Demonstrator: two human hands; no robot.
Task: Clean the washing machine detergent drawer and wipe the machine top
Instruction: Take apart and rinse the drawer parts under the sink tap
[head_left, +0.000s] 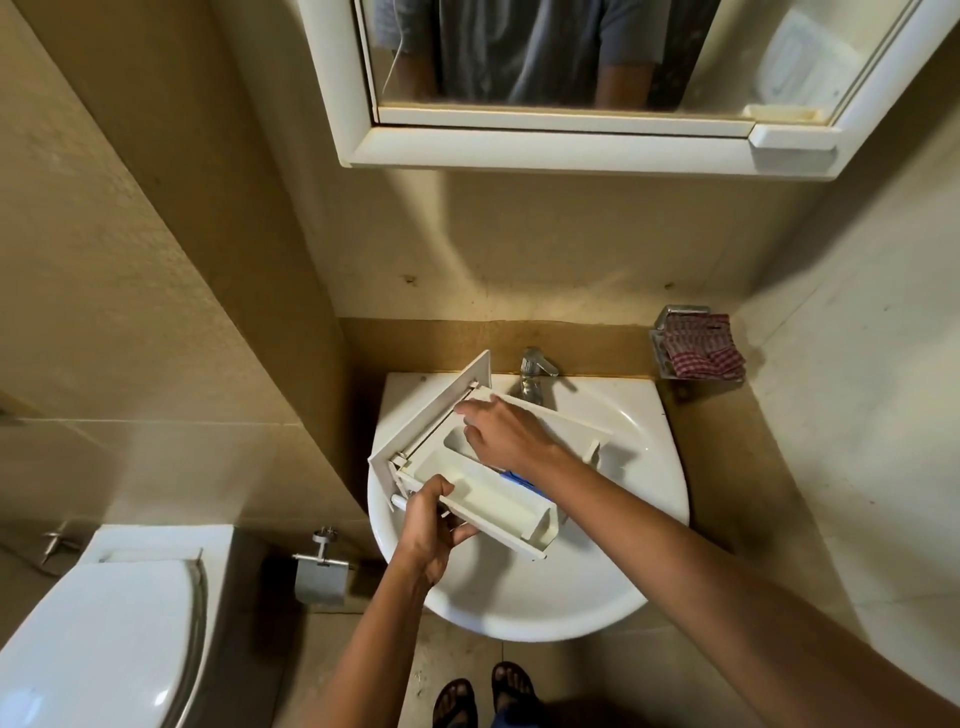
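A white plastic detergent drawer (488, 499) is held level over a smooth, rounded white sink (519, 597).

The drawer is a long, shallow box with moulded compartments. Its flat front panel faces left and its long axis runs rightward across the basin. The left hand (431, 525) curls tightly round the near side rail by the panel. The right hand (504, 436) reaches into the far compartment, fingers loosely extended and gripping nothing. Behind stands a shiny metal tap (535, 366).
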